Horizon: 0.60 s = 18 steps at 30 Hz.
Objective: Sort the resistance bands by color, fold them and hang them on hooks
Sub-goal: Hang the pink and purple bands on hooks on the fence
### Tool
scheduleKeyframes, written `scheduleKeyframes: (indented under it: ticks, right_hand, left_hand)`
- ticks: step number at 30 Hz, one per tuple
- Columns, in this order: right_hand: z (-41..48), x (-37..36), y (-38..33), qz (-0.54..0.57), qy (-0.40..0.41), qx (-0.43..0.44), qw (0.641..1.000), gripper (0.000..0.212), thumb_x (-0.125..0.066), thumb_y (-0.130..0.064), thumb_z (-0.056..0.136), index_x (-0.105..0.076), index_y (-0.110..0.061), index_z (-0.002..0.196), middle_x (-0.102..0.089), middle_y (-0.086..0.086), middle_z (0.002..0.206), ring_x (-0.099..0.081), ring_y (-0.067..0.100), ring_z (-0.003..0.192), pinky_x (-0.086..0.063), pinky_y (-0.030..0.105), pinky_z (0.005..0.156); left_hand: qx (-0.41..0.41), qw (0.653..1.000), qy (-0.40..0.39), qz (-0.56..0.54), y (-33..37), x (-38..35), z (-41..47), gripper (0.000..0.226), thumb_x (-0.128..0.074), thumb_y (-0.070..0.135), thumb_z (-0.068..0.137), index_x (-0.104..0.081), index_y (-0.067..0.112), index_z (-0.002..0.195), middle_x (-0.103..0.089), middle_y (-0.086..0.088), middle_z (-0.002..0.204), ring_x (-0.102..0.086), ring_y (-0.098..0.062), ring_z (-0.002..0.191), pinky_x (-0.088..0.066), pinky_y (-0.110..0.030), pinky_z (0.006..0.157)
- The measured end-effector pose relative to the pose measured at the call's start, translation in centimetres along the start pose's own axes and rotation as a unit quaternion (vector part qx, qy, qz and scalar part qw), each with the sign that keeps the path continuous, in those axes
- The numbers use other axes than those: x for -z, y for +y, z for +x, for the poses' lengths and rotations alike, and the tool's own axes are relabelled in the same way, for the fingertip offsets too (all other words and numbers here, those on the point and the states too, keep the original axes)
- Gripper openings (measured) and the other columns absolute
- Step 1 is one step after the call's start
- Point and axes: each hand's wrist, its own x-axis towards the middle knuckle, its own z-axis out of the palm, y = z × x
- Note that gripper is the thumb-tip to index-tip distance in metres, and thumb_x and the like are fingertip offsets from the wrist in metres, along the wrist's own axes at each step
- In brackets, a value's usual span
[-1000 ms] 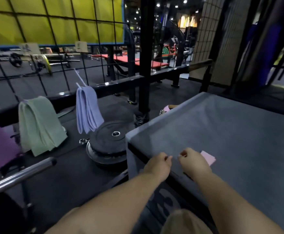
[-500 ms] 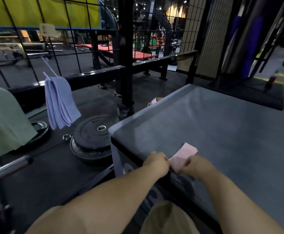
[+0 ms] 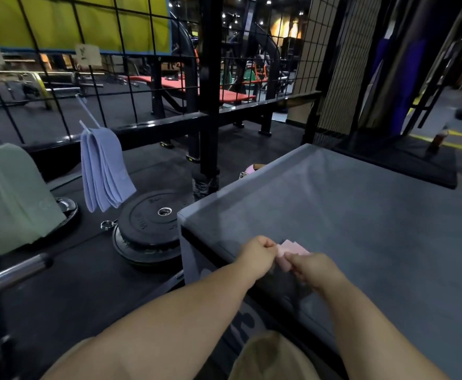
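Pink band, now folded smaller than before, is pinched by left hand and right hand.

The left forearm and right forearm are bare, and tan khaki cloth covers the leg below them.

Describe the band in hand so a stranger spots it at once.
Find the big grey box on the right. At its near left corner, the left hand and right hand pinch a small pink band. Unlike it, the lilac bands and green bands hang further left.
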Motion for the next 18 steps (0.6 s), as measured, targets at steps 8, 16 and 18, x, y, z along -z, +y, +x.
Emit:
scheduleKeyframes:
  ticks: [8, 16, 18]
  right_hand:
    - [-2.5, -1.4, -4.1, 0.159, 0.015, 0.129, 0.979, 0.020, -0.052, -0.013, 0.095, -0.061, -0.005, 0.079, -0.058, 0.003, 0.068, -0.052, 0.015, 0.059, -0.040, 0.025, 0.053]
    - [-6.2, -5.5, -7.8, 0.194, -0.015, 0.293, 0.936, 0.020, -0.072, -0.027, 0.085, -0.055, -0.018, 0.078, -0.050, -0.006, 0.072, -0.044, 0.011, 0.068, -0.037, 0.026, 0.063]
    - [-7.0, -7.0, -9.1, 0.207, -0.045, 0.313, 0.926, 0.027, -0.078, -0.029, 0.079, -0.052, -0.021, 0.084, -0.050, -0.007, 0.078, -0.047, 0.009, 0.070, -0.039, 0.024, 0.067]
  left_hand:
    - [-0.043, 0.994, 0.078, -0.070, 1.6, 5.1, -1.2, 0.014, -0.054, 0.018, 0.091, -0.063, 0.022, 0.101, -0.066, 0.002, 0.101, -0.059, -0.017, 0.097, -0.043, -0.023, 0.074]
    - [-0.040, 0.967, 0.089, -0.237, 2.0, 13.9, -3.8, 0.014, -0.057, 0.022, 0.093, -0.066, 0.019, 0.083, -0.068, -0.004, 0.075, -0.066, -0.016, 0.070, -0.054, -0.029, 0.066]
    - [-0.053, 0.971, 0.128, -0.196, 1.4, 16.3, -4.5, 0.010, -0.063, 0.026, 0.090, -0.068, 0.027, 0.082, -0.070, 0.002, 0.082, -0.064, -0.016, 0.077, -0.050, -0.031, 0.067]
